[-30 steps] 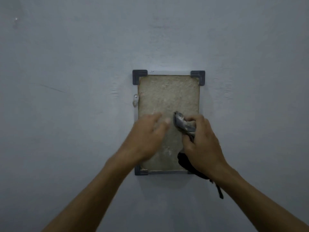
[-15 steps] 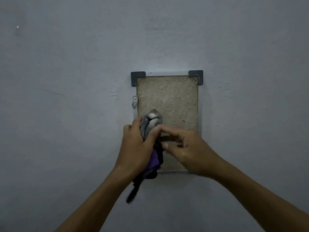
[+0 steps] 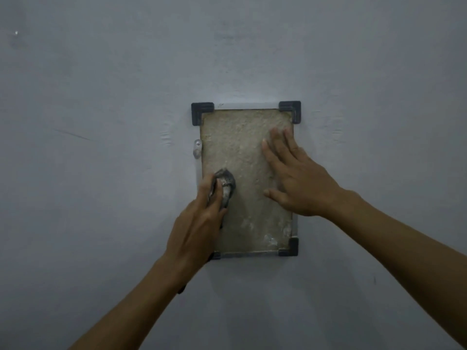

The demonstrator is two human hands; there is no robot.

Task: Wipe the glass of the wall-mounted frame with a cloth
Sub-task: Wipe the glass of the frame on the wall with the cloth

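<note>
Left hand [image 3: 199, 223] closed around a bunched grey cloth [image 3: 223, 185], fingers curled over it and pressing it on the glass [image 3: 240, 147]; cloth touching the left part of the glass, about the middle of its height, just above the knuckles; a dark end of the cloth hanging below the left wrist, small and hard to see; right hand [image 3: 298, 180] flat and open on the right half of the same glass, fingers straight and a little spread, tips pointing up toward the top right corner piece [image 3: 292, 111], thumb stretched toward the cloth but apart from it; frame [image 3: 252, 254] fixed upright on the wall [image 3: 101, 198], both hands resting on it; dark corner pieces at top left [image 3: 201, 113], top right and bottom right [image 3: 290, 247], the bottom left one mostly hidden behind the left hand; small clear clip with a screw [image 3: 197, 149] on the left edge of the frame, above the cloth and just beside the glass; glass dull and speckled, with pale stains below the right hand, near the bottom right corner piece.
</note>
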